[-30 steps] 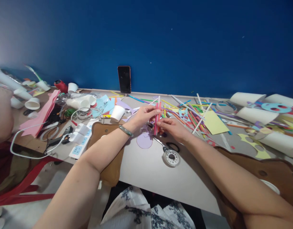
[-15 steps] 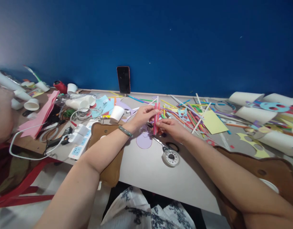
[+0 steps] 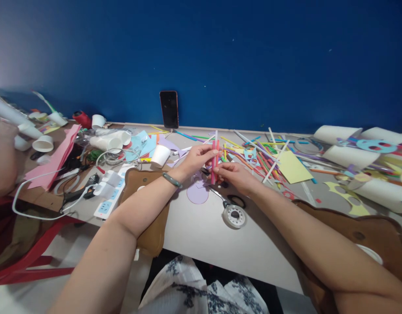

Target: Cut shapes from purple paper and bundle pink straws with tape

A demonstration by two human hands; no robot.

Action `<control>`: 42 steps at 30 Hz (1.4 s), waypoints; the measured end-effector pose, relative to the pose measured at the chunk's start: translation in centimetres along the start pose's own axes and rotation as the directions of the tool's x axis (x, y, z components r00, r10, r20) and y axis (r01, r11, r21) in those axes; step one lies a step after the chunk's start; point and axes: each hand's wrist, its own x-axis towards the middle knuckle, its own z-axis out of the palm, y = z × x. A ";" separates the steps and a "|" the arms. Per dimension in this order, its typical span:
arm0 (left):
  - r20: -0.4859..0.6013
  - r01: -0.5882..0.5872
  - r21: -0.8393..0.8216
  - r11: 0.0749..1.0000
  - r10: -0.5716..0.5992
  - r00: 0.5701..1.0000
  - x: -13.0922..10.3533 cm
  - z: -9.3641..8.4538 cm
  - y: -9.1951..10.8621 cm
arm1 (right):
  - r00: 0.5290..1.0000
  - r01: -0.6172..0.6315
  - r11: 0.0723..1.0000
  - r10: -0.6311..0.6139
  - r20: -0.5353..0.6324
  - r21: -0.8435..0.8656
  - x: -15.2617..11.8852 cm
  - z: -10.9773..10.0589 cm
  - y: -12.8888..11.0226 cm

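Note:
My left hand (image 3: pixel 202 158) pinches a small bundle of pink, straw-like sticks (image 3: pixel 215 159) from the left, thumb near their upper part. Lower down, the fingers of my right hand (image 3: pixel 231 175) close on the same sticks from the right. The bundle stands roughly upright in view, above the table. Just below the hands lie a round purple paper piece (image 3: pixel 197 195), scissors (image 3: pixel 240 201) partly covered, and a roll of clear tape (image 3: pixel 235 216). The fingertips hide part of the sticks.
Behind my hands are many coloured sticks (image 3: pixel 266 163), yellow paper (image 3: pixel 294 167) and a white paper cup (image 3: pixel 160 155). A phone (image 3: pixel 170 109) leans on the blue wall. To the left are a power strip (image 3: pixel 108 203) with cables, pink paper (image 3: pixel 53 159) and another person's arm (image 3: pixel 2 159).
My hands and the pink sticks stay almost where they were. At the far left, the other person's arm has shifted slightly.

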 end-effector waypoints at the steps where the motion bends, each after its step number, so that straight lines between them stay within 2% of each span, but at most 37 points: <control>1: 0.008 0.014 -0.005 1.000 -0.014 1.000 0.0 0.0 0.0 | 1.000 0.006 1.000 -0.006 -0.010 -0.002 0.0 0.0 0.0; 5: 0.025 0.093 -0.028 0.995 -0.092 0.995 -0.3 0.3 0.1 | 0.999 0.034 0.999 -0.035 -0.024 -0.022 -0.1 0.1 -0.3; 9: 0.001 0.122 -0.033 0.992 -0.122 0.993 -0.5 0.5 0.2 | 1.000 0.028 0.999 -0.028 0.006 -0.036 -0.2 0.1 -0.6; 25: -0.027 0.150 -0.093 0.984 -0.153 0.988 -0.8 1.3 0.1 | 0.997 0.070 0.995 -0.067 0.035 -0.073 0.2 -0.2 0.4; 32: -0.079 0.093 -0.082 0.992 -0.100 0.992 -0.7 1.2 0.0 | 0.993 0.115 0.983 -0.111 0.038 -0.142 0.1 -0.1 -0.1; 38: -0.058 0.185 -0.173 0.967 -0.198 0.979 -1.0 1.3 0.1 | 0.998 0.069 0.984 -0.066 0.023 -0.164 -0.1 0.2 -0.2; 42: -0.116 0.109 -0.156 0.982 -0.128 0.985 -0.7 1.2 0.1 | 0.999 0.045 0.985 -0.042 0.022 -0.169 0.0 0.1 0.1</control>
